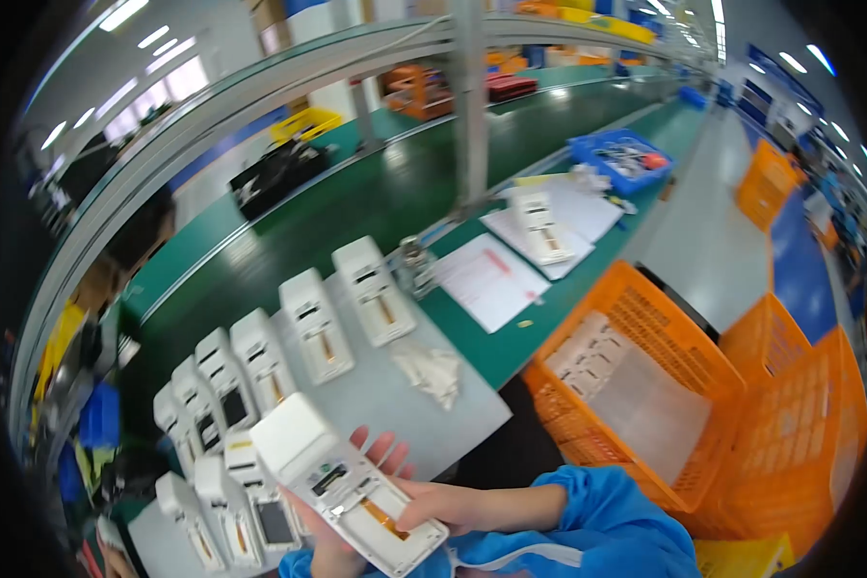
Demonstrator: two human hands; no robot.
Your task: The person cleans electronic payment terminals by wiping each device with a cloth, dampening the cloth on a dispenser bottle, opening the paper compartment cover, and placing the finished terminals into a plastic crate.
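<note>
A white plastic device housing (294,438) is tilted in front of me, its recessed inside facing up with an orange ribbon cable (380,515) showing. My left hand (326,535) is closed around it from below, and fingertips appear past its far edge. From the right, my right hand (443,506) grips the lower end, a digit pressed on the recess beside the ribbon cable; its other fingers are partly hidden. Similar housings, such as one white housing (316,328), lie in rows on a grey mat (472,414). Some have ribbon cables, others dark screens.
A crumpled white cloth (429,371) lies on the mat. Beyond are papers (491,279), another housing (539,226), a small metal-and-glass container (414,265) and a blue tray (621,159). An orange crate (636,462) stands at right. A metal post (470,116) rises behind the bench.
</note>
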